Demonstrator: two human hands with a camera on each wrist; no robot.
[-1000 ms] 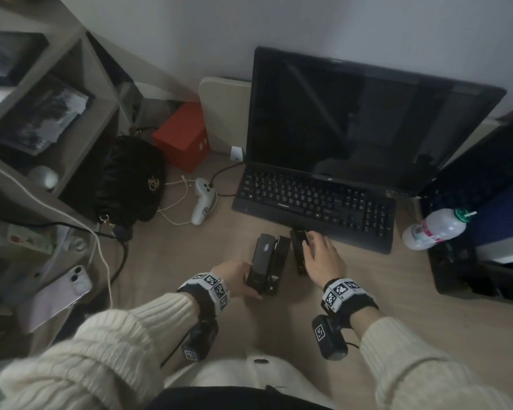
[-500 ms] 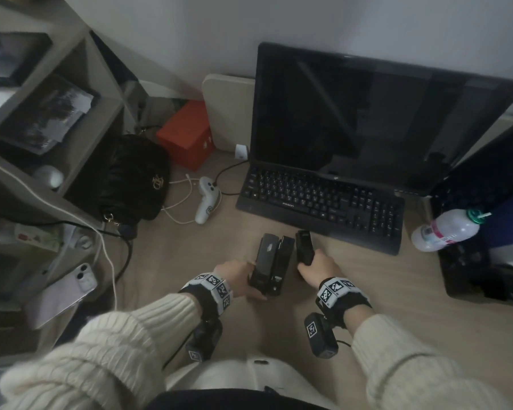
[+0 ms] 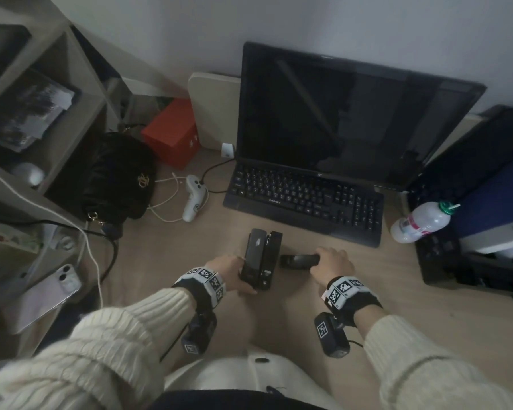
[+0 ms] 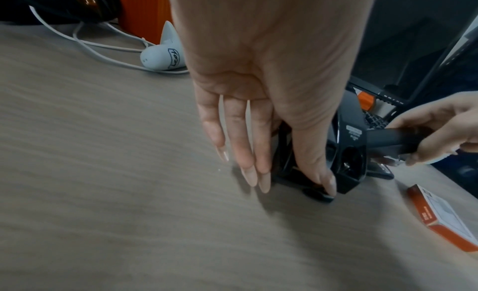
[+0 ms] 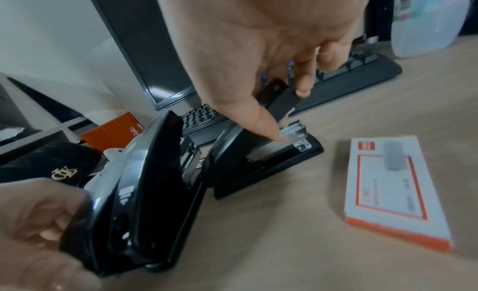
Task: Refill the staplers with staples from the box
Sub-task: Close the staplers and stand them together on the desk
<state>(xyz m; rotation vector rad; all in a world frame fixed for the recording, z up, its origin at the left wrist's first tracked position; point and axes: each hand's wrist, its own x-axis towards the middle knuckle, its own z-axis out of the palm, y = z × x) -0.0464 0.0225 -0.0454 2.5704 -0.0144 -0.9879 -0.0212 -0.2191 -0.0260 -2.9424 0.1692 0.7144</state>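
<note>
A large black stapler (image 3: 261, 255) stands on the wooden desk, and my left hand (image 3: 234, 270) grips its near end between thumb and fingers. Right of it lies a smaller black stapler (image 3: 296, 261), turned sideways. In the right wrist view its base (image 5: 271, 164) rests on the desk. My right hand (image 5: 287, 111) pinches its lifted top arm, and the metal staple channel (image 5: 294, 130) is bare. A white and orange staple box (image 5: 388, 189) lies closed on the desk to the right of the staplers. The head view does not show the box.
A black keyboard (image 3: 302, 199) and monitor (image 3: 338, 113) stand just beyond the staplers. A white bottle (image 3: 421, 221) lies at the right. At the left are a black bag (image 3: 116, 179), a white controller (image 3: 193, 199) with cables, a red box (image 3: 172, 131) and a phone (image 3: 42, 294).
My right hand has drawn the small stapler away from the large one, to the right, and turned it sideways. My left hand has kept its grip on the large stapler.
</note>
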